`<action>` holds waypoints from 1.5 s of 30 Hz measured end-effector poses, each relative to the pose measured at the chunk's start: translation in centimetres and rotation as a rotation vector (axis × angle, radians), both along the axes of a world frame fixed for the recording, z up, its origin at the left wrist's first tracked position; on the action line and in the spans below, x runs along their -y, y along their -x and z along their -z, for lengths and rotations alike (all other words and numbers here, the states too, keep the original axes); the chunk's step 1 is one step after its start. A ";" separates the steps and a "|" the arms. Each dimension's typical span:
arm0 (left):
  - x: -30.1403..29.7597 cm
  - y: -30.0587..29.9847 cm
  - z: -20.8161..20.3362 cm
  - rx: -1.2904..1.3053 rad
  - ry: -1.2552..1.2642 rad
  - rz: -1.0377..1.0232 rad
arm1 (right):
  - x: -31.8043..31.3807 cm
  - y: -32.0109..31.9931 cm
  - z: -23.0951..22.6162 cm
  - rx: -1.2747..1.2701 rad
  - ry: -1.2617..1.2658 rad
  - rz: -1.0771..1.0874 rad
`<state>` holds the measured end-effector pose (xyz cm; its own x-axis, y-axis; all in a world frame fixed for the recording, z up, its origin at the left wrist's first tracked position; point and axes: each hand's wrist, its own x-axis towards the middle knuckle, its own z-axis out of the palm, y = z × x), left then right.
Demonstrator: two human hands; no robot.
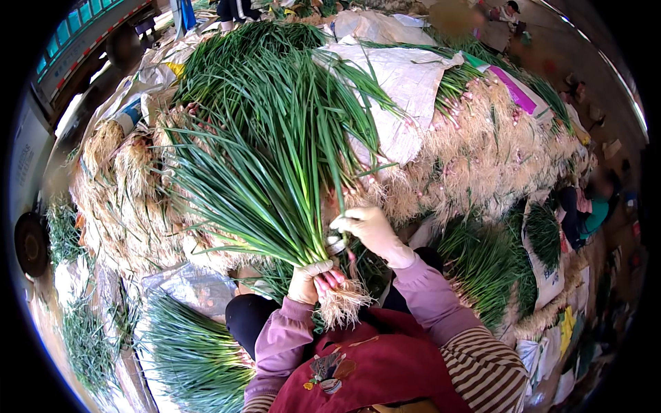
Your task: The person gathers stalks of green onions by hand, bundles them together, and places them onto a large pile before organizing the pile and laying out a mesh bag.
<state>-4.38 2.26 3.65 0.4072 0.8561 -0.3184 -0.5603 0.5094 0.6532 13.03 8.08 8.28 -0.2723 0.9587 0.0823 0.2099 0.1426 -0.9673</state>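
A large heap [475, 138] of red-bulbed spring onions fills the middle of the view, its pale, shaggy roots facing outward and its green leaves on top. In front of the heap, on the person's side, a fanned bunch of spring onions [286, 210] is held up, its leaves spreading over the heap's near edge and its pinkish bulbs and root tuft [344, 303] pointing toward the person.

The left hand [311, 280], in front of the heap, has its grip clamped around the bunch just above the bulbs. The right hand [368, 233], in a pale glove and nearer the heap, has its fingertips together on a single spring onion [341, 196], which stands beside the bunch with its small bulb hanging below the hand. Whether this stalk touches the bunch cannot be told.

On top of the heap lies a whitish woven sheet [406, 76], with a purple-edged sack [513, 89] at its right. Below the heap to the left, a clear plastic sheet [200, 286] lies beside a neat pile of spring onions [196, 347]; below it to the right is another green pile [482, 258]. Well left of the heap shows a dark wheel [31, 244]; beyond its right end, a person in green [597, 213].
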 end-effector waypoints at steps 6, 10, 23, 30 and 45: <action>0.7 0.5 -0.1 0.144 -0.063 -0.064 | 5.8 -13.2 -2.1 -0.112 -0.135 0.942; 1.2 0.9 -1.9 0.215 -0.134 -0.145 | 13.6 -24.1 3.5 0.719 0.288 1.148; 0.5 0.1 -0.7 0.257 -0.070 -0.214 | -2.2 -10.4 -3.7 0.488 -0.165 0.494; 0.8 0.3 -0.8 0.293 -0.179 -0.119 | -8.9 -17.6 -8.4 0.352 -0.303 0.812; -0.4 -0.9 0.0 0.218 -0.110 -0.137 | -25.3 -26.2 -10.4 1.898 -0.513 0.899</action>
<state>-3.45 2.62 3.64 0.3339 0.9323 -0.1387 -0.7521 0.3522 0.5570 39.27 33.39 18.73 0.0753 0.8291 0.5539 0.7582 -0.4084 0.5083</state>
